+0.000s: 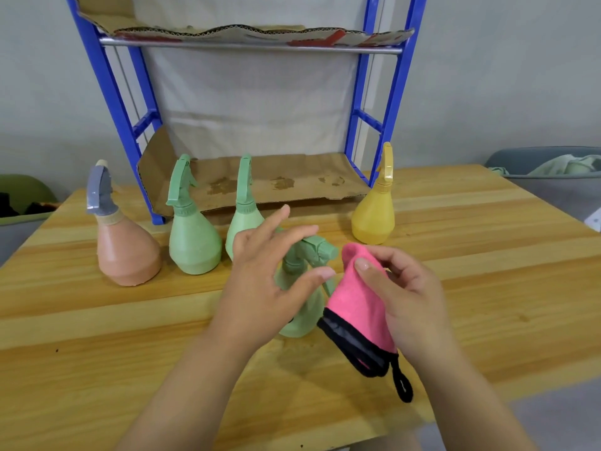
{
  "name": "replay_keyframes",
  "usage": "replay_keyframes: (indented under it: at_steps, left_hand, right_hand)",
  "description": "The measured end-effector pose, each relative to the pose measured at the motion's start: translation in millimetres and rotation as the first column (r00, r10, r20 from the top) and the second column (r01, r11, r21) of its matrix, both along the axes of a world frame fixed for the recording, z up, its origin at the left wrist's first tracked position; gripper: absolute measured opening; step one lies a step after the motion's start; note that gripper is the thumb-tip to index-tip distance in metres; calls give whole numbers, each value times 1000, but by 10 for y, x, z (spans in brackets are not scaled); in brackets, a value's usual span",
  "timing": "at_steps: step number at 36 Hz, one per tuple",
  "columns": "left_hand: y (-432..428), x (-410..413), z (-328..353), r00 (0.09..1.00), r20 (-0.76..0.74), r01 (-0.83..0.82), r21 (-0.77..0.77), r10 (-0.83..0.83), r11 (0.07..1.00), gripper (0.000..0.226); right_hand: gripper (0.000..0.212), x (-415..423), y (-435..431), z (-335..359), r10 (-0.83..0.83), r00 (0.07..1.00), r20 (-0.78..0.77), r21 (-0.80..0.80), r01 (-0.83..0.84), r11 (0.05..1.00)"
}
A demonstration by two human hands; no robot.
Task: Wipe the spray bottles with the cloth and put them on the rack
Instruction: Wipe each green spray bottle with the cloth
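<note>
A green spray bottle (304,307) stands on the wooden table (455,288) in front of me, nozzle pointing right. My left hand (260,281) hovers over its left side with fingers spread and straight, the thumb lying across the bottle's neck. To its right, my right hand (406,297) pinches a pink cloth (354,307) with black trim and a hanging loop, close to the nozzle. Behind stand a peach bottle (126,252) with a grey trigger, two more green bottles (193,245) (244,219) and a yellow bottle (374,219). The blue rack (374,125) stands at the back.
The rack's lower shelf is lined with stained cardboard (276,183) and holds no bottles; its upper shelf also carries cardboard. A grey bin with pale cloth (559,170) sits at the far right, and a green container (22,196) at the far left.
</note>
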State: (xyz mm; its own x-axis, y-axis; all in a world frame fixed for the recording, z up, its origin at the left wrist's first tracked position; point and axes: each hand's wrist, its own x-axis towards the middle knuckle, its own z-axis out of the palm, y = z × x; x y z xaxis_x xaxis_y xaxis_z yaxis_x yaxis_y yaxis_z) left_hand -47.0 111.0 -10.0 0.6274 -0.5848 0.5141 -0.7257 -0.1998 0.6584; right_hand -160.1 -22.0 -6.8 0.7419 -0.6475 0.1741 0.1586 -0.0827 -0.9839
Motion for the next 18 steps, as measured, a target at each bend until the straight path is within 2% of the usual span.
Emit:
replay_keyframes:
  at_steps: [7, 12, 15, 18]
  left_hand:
    - [-5, -23, -15, 999, -38, 10, -163, -16, 987, 39]
    - [102, 14, 32, 996, -76, 29, -147, -41, 989, 42]
    - [158, 11, 42, 981, -179, 37, -179, -69, 983, 44]
    - [182, 1, 36, 974, -217, 19, -199, -63, 980, 45]
  right_hand:
    - [31, -7, 21, -55, -34, 999, 31, -128, 37, 991]
    - [31, 60, 62, -59, -44, 997, 62, -251, 58, 966]
    - [32, 142, 108, -48, -29, 998, 64, -335, 49, 941]
    - [30, 249, 145, -24, -65, 997, 42, -420, 76, 904]
